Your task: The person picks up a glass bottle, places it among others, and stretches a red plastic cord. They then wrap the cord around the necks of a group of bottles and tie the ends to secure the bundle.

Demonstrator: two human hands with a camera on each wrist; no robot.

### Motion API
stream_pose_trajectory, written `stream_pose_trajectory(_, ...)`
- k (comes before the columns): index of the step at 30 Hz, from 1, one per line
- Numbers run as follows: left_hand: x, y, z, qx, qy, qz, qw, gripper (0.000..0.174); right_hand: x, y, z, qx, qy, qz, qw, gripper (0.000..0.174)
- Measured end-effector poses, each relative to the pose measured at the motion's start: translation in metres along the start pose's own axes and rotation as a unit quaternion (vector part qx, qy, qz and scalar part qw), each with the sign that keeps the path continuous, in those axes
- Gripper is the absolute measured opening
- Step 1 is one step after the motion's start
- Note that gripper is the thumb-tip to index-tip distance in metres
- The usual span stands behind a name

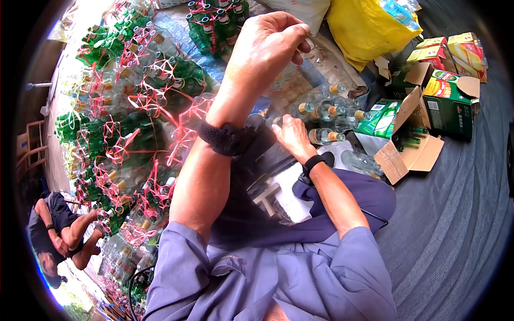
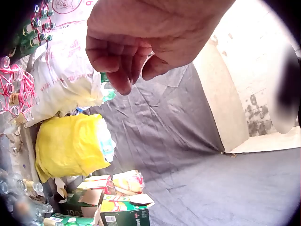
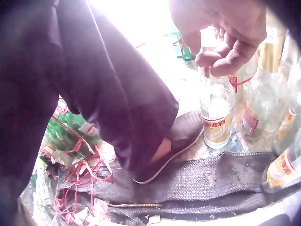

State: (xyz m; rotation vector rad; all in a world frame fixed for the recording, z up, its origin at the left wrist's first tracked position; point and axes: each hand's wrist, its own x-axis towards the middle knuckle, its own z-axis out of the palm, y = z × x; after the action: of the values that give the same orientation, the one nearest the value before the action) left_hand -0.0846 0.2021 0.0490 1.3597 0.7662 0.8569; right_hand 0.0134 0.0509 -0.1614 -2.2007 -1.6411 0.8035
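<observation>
My left hand (image 1: pixel 267 45) is raised over the bottles in the head view, its fingers loosely curled. The left wrist view shows this hand (image 2: pixel 141 37) with a gap between thumb and fingers and nothing seen in it. My right hand (image 1: pixel 293 136) is low in front of my bent leg. In the right wrist view its fingers (image 3: pixel 225 61) curl round the neck of a clear glass beer bottle (image 3: pixel 217 117), which stands upright with a red and yellow label. Other clear bottles (image 3: pixel 263 94) with gold neck foil stand just beside it.
Bundles of green and clear bottles (image 1: pixel 144 128) tied with pink strips fill the left side. To the right are opened cardboard boxes (image 1: pixel 450 101), one with bottles (image 1: pixel 409 140) inside. A yellow sack (image 1: pixel 358 32) stands behind. A seated person (image 1: pixel 64 230) is at far left.
</observation>
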Motion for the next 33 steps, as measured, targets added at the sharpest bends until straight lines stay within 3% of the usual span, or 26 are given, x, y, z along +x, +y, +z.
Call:
stream_pose_trajectory(6,-0.002,0.000,-0.001,0.011,0.000,0.010,1.000,0.023,0.001,0.017,-0.018,-0.052,0.010,-0.022,0.998,0.024)
stream_pose_trajectory(8,-0.003,0.003,-0.001,0.019,-0.001,0.008,1.000,0.024,-0.002,0.005,-0.059,-0.105,0.025,-0.007,0.994,0.023)
stream_pose_trajectory(10,-0.003,0.002,-0.001,0.019,-0.002,0.004,1.000,0.024,0.003,0.008,-0.067,-0.151,0.121,-0.001,0.981,0.026)
stream_pose_trajectory(11,-0.003,0.002,-0.001,0.019,-0.002,0.001,1.000,0.024,0.009,0.007,-0.072,-0.167,0.118,0.046,0.978,0.030)
stream_pose_trajectory(14,-0.003,0.002,-0.001,0.028,0.001,-0.002,1.000,0.024,0.016,0.020,-0.072,-0.172,0.114,0.052,0.977,0.032)
stream_pose_trajectory(16,-0.003,0.003,-0.001,0.028,0.001,-0.007,1.000,0.024,0.020,0.031,-0.064,-0.163,0.081,0.046,0.982,0.031)
stream_pose_trajectory(18,-0.002,0.002,0.000,0.028,0.001,-0.013,1.000,0.023,0.025,0.047,-0.043,-0.093,0.093,-0.023,0.991,0.029)
stream_pose_trajectory(22,0.000,0.000,0.002,0.031,-0.003,-0.010,0.999,0.023,0.028,0.054,-0.032,-0.041,0.088,-0.022,0.995,0.023)
stream_pose_trajectory(33,0.001,0.003,0.010,0.029,-0.007,-0.029,0.999,0.023,0.023,0.039,-0.033,-0.060,0.065,-0.048,0.995,0.022)
